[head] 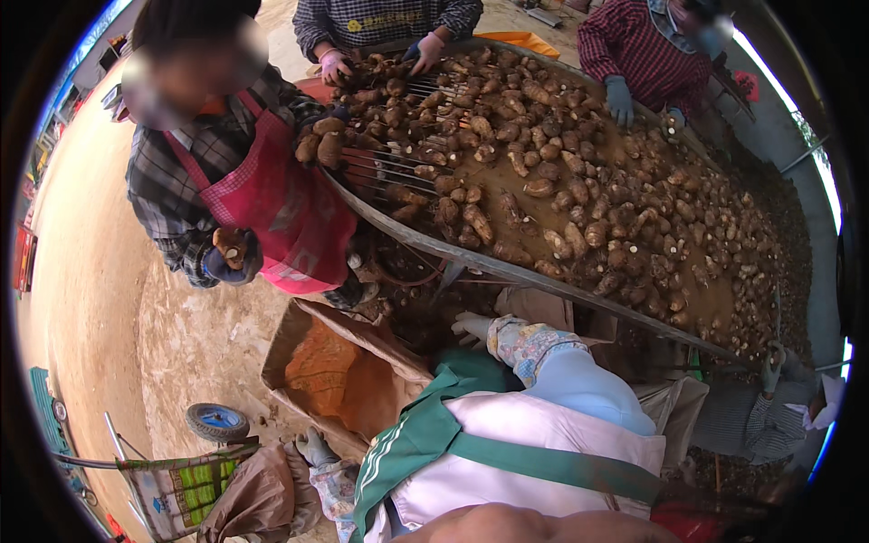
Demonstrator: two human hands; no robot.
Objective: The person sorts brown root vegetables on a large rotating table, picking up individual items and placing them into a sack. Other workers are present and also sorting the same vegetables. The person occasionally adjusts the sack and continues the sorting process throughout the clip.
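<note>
My left hand (pixel 315 448), in a grey glove and floral sleeve, is beside the brown sack-lined container (pixel 275 343) with orange material inside, its fingers somewhat apart. My right hand (pixel 473 326), also gloved, is outstretched below the near rim of the sorting table, with fingers spread and nothing seen in it. Many brown taro corms (pixel 536 187) lie over the tabletop, partly on metal bars (pixel 397 165). A dark heap (pixel 434 319) beneath the table is partly hidden by my right hand and green apron.
A co-worker in a pink-red apron (pixel 288 203) stands at the left, holding corms in both gloved hands. Several others work around the table. A wheel with a blue hub (pixel 217 422) and crumpled brown sacks (pixel 251 495) are at lower left. The table's raised edge (pixel 468 258) crosses before me.
</note>
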